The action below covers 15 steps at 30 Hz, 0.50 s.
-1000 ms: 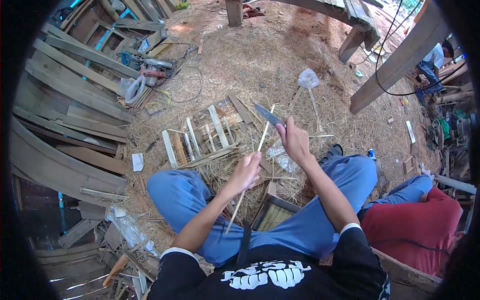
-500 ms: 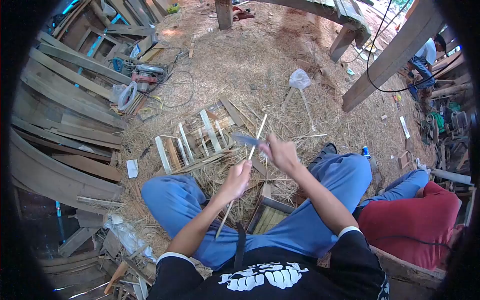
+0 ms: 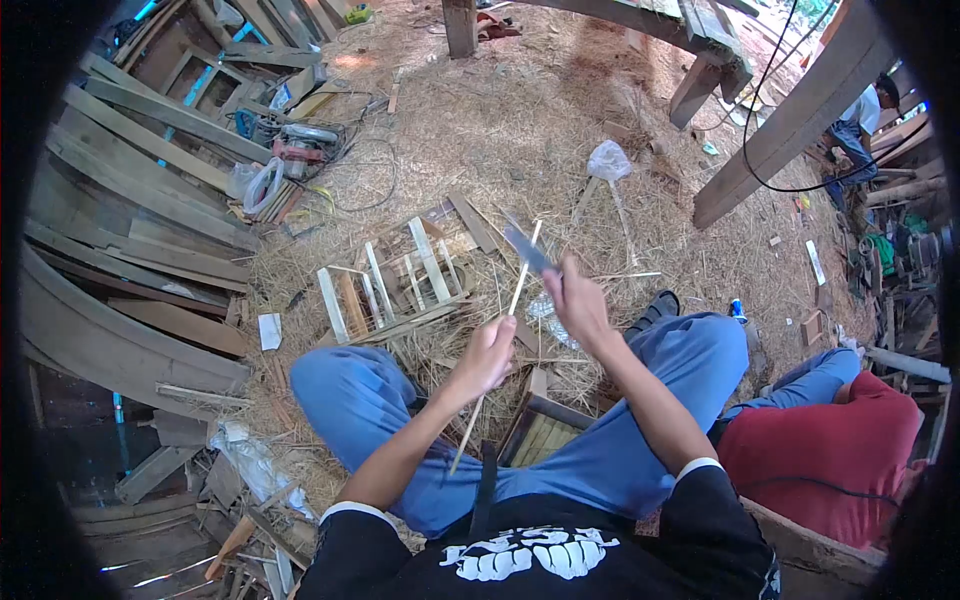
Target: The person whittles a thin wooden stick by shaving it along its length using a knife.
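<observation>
My left hand [image 3: 485, 355] is closed around a thin, pale wooden stick [image 3: 467, 437], which slants from my lap up and away from me. In my right hand [image 3: 580, 306] is a knife [image 3: 530, 250], its wide grey blade pointing up and left across the upper part of the stick. Whether the edge touches the wood I cannot tell. Beyond my left hand, a small slatted wooden frame [image 3: 425, 262] lies on the straw-littered ground. Between my legs sits a wooden box [image 3: 535, 430] with pale strips in it.
Power tools [image 3: 298, 150] with tangled cords lie at the upper left, beside stacked boards [image 3: 140, 215]. A wooden post [image 3: 790, 110] leans at the right. A person in a red shirt [image 3: 820, 455] is close on my right; another person [image 3: 858, 125] is farther off. A plastic bag [image 3: 608, 160] lies ahead.
The knife has swung from nearly level to pointing up and away, with my right hand shifted slightly right. My left hand still grips the stick. Clear plastic on the ground now shows beside my right hand.
</observation>
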{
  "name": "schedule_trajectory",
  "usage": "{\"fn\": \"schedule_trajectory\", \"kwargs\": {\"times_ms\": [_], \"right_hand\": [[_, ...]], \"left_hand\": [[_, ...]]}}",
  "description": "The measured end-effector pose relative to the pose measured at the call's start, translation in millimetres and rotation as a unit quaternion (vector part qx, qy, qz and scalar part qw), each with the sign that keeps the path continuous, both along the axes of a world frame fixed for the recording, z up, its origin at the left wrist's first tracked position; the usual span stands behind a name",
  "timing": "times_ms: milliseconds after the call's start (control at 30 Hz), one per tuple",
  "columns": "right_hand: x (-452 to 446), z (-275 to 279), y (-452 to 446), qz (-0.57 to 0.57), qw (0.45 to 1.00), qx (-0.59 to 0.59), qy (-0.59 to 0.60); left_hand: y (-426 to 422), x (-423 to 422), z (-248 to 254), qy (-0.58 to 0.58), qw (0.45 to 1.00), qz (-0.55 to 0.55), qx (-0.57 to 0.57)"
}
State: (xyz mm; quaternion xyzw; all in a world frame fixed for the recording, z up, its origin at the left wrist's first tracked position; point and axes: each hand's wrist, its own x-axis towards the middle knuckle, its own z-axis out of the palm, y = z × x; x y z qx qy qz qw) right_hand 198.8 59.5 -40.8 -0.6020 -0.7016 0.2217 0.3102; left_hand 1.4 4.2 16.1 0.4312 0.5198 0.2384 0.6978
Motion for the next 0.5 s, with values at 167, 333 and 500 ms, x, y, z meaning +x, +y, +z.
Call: {"fn": "schedule_trajectory", "kwargs": {"times_ms": [167, 333, 500], "right_hand": [[-1, 22, -2, 0.093, 0.995, 0.008, -0.032], [-3, 17, -1, 0.029, 0.999, 0.046, 0.006], [-7, 26, -1, 0.045, 0.999, -0.001, -0.002]], "left_hand": [[3, -2, -27, -0.001, 0.996, 0.003, 0.085], [6, 3, -6, -0.023, 0.999, 0.019, 0.045], [8, -2, -13, -0.038, 0.998, 0.029, 0.042]]}}
